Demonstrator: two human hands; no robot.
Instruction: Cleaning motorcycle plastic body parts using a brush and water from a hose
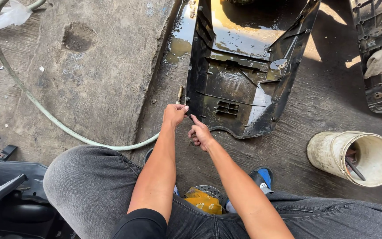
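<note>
Currently: one large black panel [244, 75] lying wet on the concrete floor [98, 75], a second black panel [374, 57] at far right with one grey rag [381, 57] on it. One white bucket [354, 157] on its side, right of the hands. One green hose [45, 113] curving across the floor to a brass nozzle [180, 94]. Left hand [174, 114] closed around the hose end just below the nozzle, beside the panel's near-left edge. Right hand [201, 135] mostly curled, forefinger out, touching that panel edge. One yellow cloth [204, 201] between the feet.
</note>
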